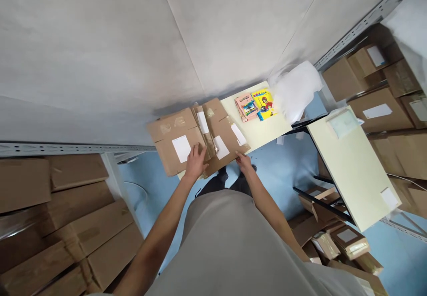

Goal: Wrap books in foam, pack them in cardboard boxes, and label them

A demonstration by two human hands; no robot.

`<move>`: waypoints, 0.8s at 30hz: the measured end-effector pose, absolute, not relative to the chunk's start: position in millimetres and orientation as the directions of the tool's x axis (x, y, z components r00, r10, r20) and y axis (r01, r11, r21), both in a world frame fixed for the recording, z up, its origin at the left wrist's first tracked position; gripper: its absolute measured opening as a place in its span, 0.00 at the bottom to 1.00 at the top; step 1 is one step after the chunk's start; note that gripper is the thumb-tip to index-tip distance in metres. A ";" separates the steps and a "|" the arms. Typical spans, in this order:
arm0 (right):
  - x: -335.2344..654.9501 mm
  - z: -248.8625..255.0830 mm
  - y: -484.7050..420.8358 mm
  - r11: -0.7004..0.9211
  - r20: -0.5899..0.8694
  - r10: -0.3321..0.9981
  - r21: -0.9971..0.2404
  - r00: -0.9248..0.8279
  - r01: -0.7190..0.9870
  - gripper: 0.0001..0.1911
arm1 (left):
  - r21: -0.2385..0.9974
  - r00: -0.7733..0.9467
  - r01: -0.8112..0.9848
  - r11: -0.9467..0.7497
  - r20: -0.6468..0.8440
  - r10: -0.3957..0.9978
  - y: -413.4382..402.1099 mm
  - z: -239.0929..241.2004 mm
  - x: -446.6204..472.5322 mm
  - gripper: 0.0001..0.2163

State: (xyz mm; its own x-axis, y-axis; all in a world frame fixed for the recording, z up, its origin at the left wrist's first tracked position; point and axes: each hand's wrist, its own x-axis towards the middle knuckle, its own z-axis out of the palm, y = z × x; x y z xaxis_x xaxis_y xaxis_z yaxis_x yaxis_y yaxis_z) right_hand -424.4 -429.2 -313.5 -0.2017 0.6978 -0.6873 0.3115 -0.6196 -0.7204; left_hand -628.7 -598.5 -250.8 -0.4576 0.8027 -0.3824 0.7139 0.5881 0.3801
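Note:
Brown cardboard boxes, looking flattened, lie side by side on a pale table (pixel 267 132) in front of me. The left cardboard box (pixel 163 147) carries a white label and strips of clear tape. Partly beside and under it, the right cardboard box (pixel 218 111) has white labels and loose tape along its folds. My left hand (pixel 196 163) rests with fingers apart on the cardboard, near the seam between the two. At the near right corner, my right hand (pixel 244 162) pinches the edge of the right cardboard box; its fingertips are partly hidden.
Pink booklets (pixel 246 107) and a yellow booklet (pixel 263 105) lie on the table's right, beside white wrapping (pixel 296 89). A second table (pixel 353 167) stands at right. Stacked boxes (pixel 100 229) fill shelves on both sides; more boxes (pixel 350 240) lie on the floor.

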 end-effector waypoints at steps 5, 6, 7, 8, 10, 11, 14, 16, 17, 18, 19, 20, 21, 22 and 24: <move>-434.9 -300.1 -437.7 -0.702 -0.725 0.664 -0.689 -0.183 0.182 0.23 | 0.304 -0.440 0.792 0.529 -0.315 0.841 -600.8 -245.8 -629.0 0.46; -436.6 -294.9 -440.3 -0.701 -0.720 0.667 -0.694 -0.192 0.162 0.24 | 0.298 -0.436 0.804 0.515 -0.293 0.851 -600.7 -244.7 -629.9 0.46; -437.8 -288.5 -442.1 -0.693 -0.706 0.677 -0.707 -0.208 0.144 0.25 | 0.297 -0.432 0.812 0.502 -0.273 0.860 -600.4 -243.8 -630.9 0.45; -438.2 -280.8 -442.4 -0.670 -0.678 0.697 -0.731 -0.233 0.126 0.26 | 0.301 -0.428 0.817 0.492 -0.255 0.867 -600.0 -243.3 -632.0 0.45; -435.7 -261.1 -437.3 -0.569 -0.570 0.769 -0.816 -0.289 0.098 0.28 | 0.319 -0.426 0.815 0.485 -0.237 0.873 -598.7 -244.0 -634.0 0.42; -432.6 -249.1 -431.6 -0.491 -0.491 0.815 -0.867 -0.309 0.085 0.28 | 0.334 -0.429 0.807 0.487 -0.236 0.872 -597.9 -245.3 -634.6 0.40; -415.6 -206.5 -405.5 -0.240 -0.248 0.919 -0.969 -0.308 0.066 0.28 | 0.395 -0.432 0.770 0.501 -0.254 0.865 -594.8 -252.8 -633.7 0.37; -398.6 -175.5 -386.6 -0.122 -0.137 0.948 -0.990 -0.287 0.069 0.29 | 0.432 -0.405 0.755 0.494 -0.286 0.869 -591.4 -259.6 -630.3 0.38; -388.8 -160.3 -378.5 -0.075 -0.092 0.958 -0.994 -0.271 0.075 0.28 | 0.450 -0.386 0.748 0.488 -0.304 0.871 -589.1 -263.0 -627.8 0.38; -378.0 -145.6 -371.8 -0.031 -0.051 0.967 -0.996 -0.251 0.081 0.27 | 0.468 -0.374 0.737 0.488 -0.319 0.871 -586.1 -266.0 -625.0 0.39; -366.5 -131.9 -366.7 0.006 -0.016 0.972 -0.996 -0.234 0.093 0.27 | 0.492 -0.377 0.715 0.497 -0.328 0.866 -582.2 -268.3 -622.1 0.39; -354.2 -119.3 -363.2 0.036 0.011 0.978 -0.993 -0.209 0.114 0.26 | 0.524 -0.400 0.675 0.519 -0.331 0.855 -577.1 -269.7 -619.4 0.40; -341.2 -108.1 -361.0 0.055 0.030 0.984 -0.989 -0.175 0.137 0.26 | 0.569 -0.443 0.613 0.548 -0.326 0.835 -570.6 -269.9 -617.3 0.41; -327.6 -98.3 -360.1 0.060 0.038 0.990 -0.985 -0.135 0.161 0.25 | 0.630 -0.497 0.528 0.570 -0.314 0.809 -562.4 -268.5 -616.1 0.41; -299.6 -82.9 -360.9 0.046 0.039 0.999 -0.980 -0.037 0.192 0.26 | 0.772 -0.612 0.309 0.555 -0.286 0.737 -540.3 -260.1 -616.6 0.40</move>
